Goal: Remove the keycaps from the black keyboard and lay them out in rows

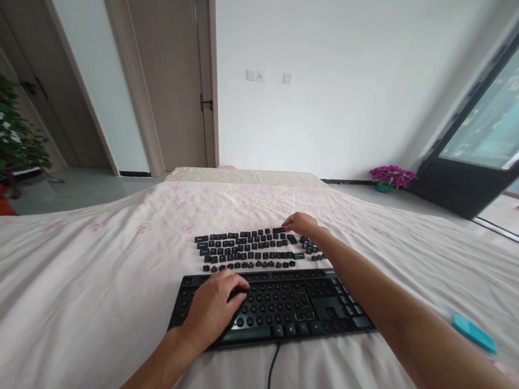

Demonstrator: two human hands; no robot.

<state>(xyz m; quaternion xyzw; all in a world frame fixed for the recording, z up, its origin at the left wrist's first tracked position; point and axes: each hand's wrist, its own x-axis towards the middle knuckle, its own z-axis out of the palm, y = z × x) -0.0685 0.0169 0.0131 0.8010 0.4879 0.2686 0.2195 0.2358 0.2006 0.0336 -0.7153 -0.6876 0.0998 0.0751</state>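
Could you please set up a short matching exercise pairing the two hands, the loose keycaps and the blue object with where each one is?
Things:
1. left hand
2. right hand
3. keycaps
4. blue object

Places:
A. in rows on the sheet beyond the keyboard
B. resting on the keyboard's left part
C. on the sheet by the right forearm
D. at the far right end of the keycap rows

Pairs: 1-B, 2-D, 3-A, 4-C
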